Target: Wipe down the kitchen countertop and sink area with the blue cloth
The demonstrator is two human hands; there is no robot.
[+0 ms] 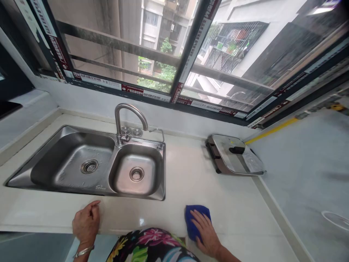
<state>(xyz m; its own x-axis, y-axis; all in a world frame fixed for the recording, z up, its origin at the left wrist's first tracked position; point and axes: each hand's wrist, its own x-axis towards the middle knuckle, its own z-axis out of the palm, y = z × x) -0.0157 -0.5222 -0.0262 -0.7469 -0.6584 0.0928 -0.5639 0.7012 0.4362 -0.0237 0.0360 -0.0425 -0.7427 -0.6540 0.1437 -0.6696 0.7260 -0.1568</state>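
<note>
My right hand (205, 233) lies flat on a folded blue cloth (191, 227) on the white countertop (237, 214). Its fingers are stretched out over the top of the cloth, near the counter's front edge. In front of the larger sink basin, my left hand (86, 222) is at the counter with its fingers curled in and the index finger poking forward. Nothing shows in that hand, and a silver bracelet (83, 251) circles its wrist.
A steel double sink (112, 185) with a curved faucet (132, 106) is set into the counter at left. At the back right stands an electric pan (226, 163) with a glass lid, a plastic bag (253, 162) on it. Behind runs a dark-framed window (148, 91).
</note>
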